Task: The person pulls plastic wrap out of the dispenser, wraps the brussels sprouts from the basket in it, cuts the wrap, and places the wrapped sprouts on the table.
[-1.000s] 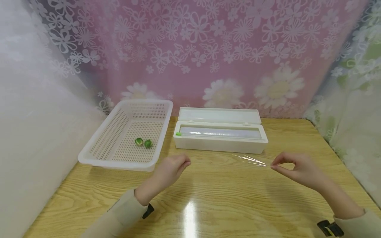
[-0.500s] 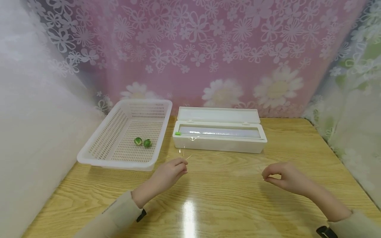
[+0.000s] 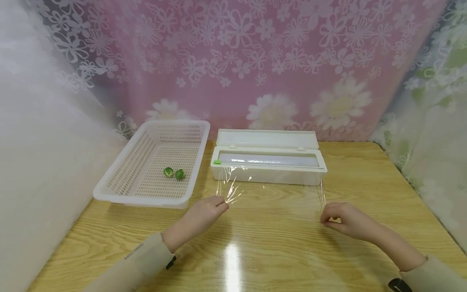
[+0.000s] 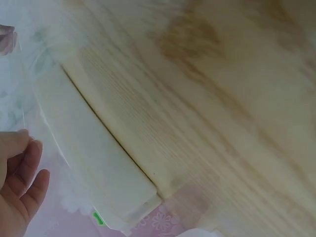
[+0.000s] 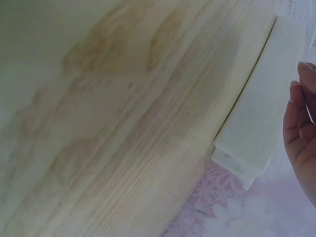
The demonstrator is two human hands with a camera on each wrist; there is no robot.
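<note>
A clear sheet of cling film [image 3: 231, 191] stretches from the front of a long white dispenser box [image 3: 270, 175] toward both hands. My left hand [image 3: 200, 219] pinches its left corner, where bright creases fan out from the fingertips. Its right corner is pinched between the thumb and fingers of my right hand [image 3: 352, 221]. The box's lid [image 3: 268, 138] stands open at the back, showing the film roll [image 3: 270, 159] inside. A green slider [image 3: 217, 162] sits at the left end of its front edge. In the left wrist view, thumb and fingertips [image 4: 30, 143] meet beside the box.
Left of the dispenser stands a white perforated basket [image 3: 198, 166] holding two green Brussels sprouts [image 3: 179, 174]. The wooden table [image 3: 277, 251] reaches back to a pink flowered curtain [image 3: 226, 61], with pale sheeting [image 3: 47, 134] along the left side.
Both hands have come a little toward me and the right hand also inward. The film now shows spread between the box and the two hands; one second ago only a strand gleamed by the right hand.
</note>
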